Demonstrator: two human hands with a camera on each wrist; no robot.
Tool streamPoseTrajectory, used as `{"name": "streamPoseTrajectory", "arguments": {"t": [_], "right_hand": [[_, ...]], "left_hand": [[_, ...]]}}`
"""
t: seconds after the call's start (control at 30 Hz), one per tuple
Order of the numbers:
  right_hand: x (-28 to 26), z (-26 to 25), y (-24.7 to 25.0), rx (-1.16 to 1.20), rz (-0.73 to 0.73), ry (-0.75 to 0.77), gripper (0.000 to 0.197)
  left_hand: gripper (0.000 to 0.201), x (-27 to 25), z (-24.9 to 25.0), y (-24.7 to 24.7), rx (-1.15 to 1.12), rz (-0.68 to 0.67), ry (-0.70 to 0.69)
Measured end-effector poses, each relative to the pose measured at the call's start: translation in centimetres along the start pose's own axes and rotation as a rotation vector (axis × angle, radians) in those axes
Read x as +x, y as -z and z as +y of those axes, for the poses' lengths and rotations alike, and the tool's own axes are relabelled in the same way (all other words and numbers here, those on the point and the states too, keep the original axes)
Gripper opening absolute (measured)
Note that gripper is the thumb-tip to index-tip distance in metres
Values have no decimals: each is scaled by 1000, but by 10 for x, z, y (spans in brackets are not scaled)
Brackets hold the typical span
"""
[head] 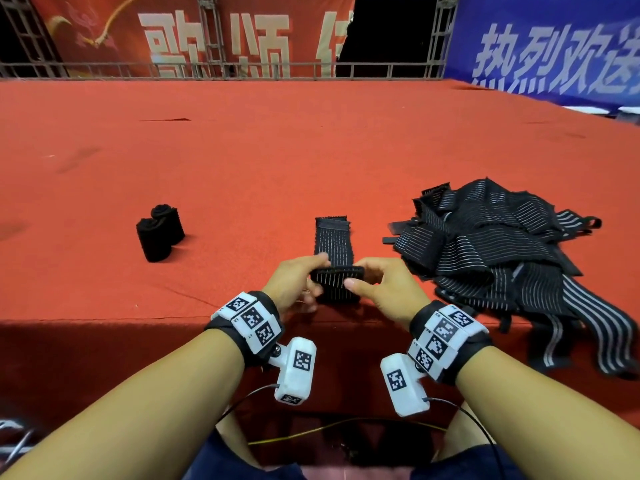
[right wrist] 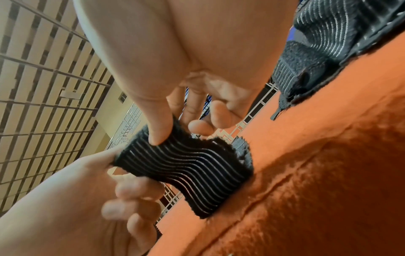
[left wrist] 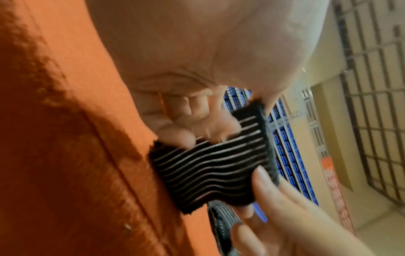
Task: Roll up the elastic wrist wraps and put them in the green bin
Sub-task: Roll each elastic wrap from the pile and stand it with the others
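On red table (head: 311, 150), two rolled wraps (head: 159, 232) done; left hand (head: 294, 282) and right hand (head: 384, 285) pinch a barely started wrap (head: 334, 244). Big pile (head: 502, 251) left, green bin unseen

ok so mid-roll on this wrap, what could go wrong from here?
1. Both hands, left hand and right hand, pinch only the first fold of the wrap; a slip could let the springy fabric unroll.
2. The roll sits at the table edge, so a dropped wrap may fall off.
3. The green bin is not in view, and the two finished rolls stand loose on the table.
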State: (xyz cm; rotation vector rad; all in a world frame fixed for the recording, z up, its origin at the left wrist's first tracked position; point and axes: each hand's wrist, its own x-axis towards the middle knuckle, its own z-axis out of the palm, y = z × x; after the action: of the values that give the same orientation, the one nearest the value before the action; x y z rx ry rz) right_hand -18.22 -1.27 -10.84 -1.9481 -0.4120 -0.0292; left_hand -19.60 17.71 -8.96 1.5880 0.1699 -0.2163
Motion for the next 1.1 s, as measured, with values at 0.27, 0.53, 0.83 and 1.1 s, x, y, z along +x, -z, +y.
{"name": "streamPoseTrajectory", "arguments": {"t": [0.27, 0.53, 0.83, 1.1], "right_hand": [[7, -3, -2, 150, 41, 33, 24], [11, 11, -6, 64, 55, 46, 19], [20, 26, -16, 137, 113, -37, 15], [22, 36, -18, 257, 89, -137, 8]], "left_hand": [[30, 13, -23, 9, 274, -145, -376], [38, 22, -44, 17, 775, -186, -310], [32, 28, -39, 13, 555, -158, -336], [23, 30, -34, 5, 83, -49, -359]]}}
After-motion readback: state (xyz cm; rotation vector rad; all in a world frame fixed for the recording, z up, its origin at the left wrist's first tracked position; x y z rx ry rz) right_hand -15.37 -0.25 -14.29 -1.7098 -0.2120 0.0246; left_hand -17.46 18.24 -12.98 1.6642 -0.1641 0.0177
